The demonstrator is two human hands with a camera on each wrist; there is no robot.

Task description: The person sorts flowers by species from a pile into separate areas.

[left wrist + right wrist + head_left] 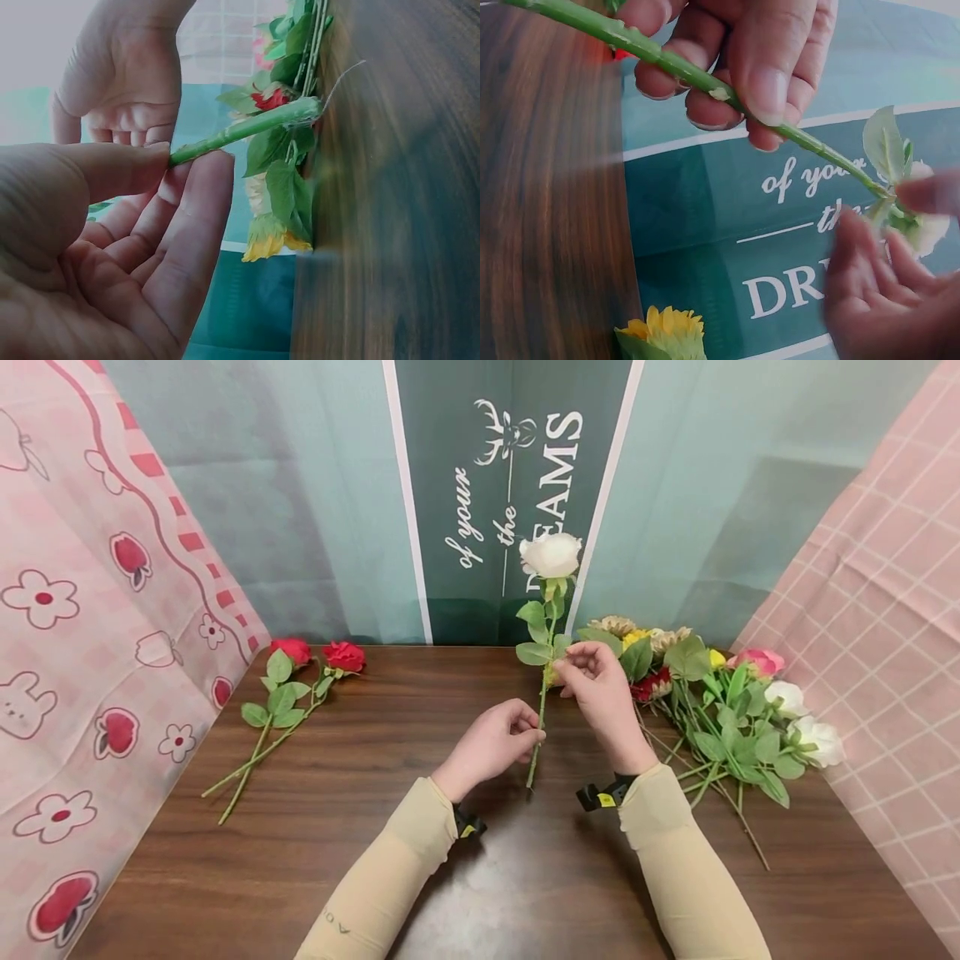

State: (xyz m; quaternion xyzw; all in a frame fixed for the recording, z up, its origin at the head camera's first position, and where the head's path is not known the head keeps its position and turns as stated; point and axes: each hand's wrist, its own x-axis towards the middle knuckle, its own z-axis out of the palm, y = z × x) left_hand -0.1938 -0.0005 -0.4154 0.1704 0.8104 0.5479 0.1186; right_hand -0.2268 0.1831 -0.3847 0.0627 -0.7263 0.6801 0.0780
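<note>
Fingers of both hands pinch white rose [551, 555] stem upright, mid-table [375, 827], flower piles aside.

Even bright light, glare on table [480, 893], wrist views hazy, fingers blurred

We counted two red roses [318, 653] lying at the left, one white rose [551, 555] held upright, one mixed flower pile [712, 702] at the right, and two hands.
</note>
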